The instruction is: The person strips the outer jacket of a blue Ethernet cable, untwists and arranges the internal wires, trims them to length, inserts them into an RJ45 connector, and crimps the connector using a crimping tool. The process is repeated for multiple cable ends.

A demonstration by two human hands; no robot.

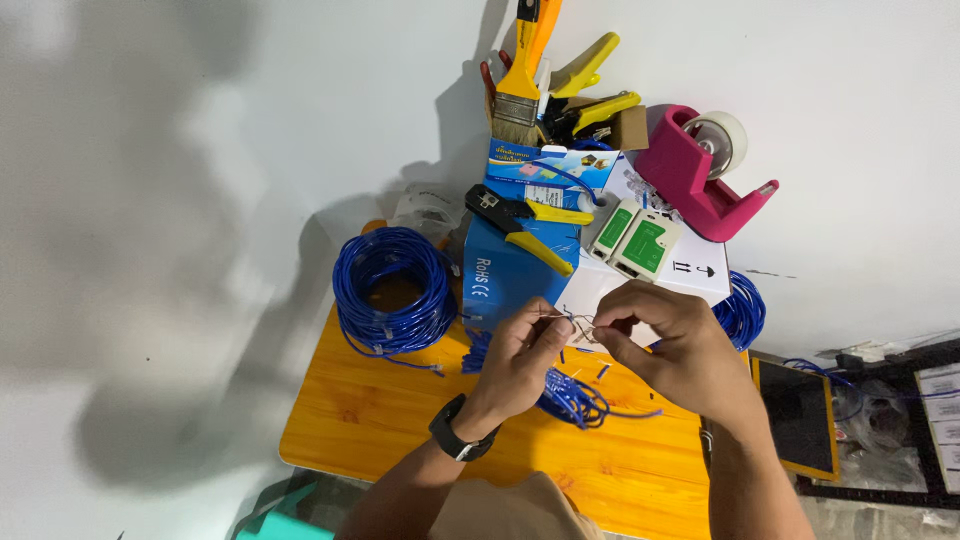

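the left hand (520, 358) and right hand (668, 345) pinch thin wire ends (578, 322) between closed fingertips above the wooden table (400, 420), beside a blue cable coil (393, 290).

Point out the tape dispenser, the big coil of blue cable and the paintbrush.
tape dispenser (690, 175), head view, on its pink body
coil of blue cable (358, 300), head view, on the left side of the loop
paintbrush (516, 115), head view, on the bristles

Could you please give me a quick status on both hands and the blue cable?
Left hand and right hand both pinching thin wires above the table. Blue cable bundled beneath. Nothing in the way.
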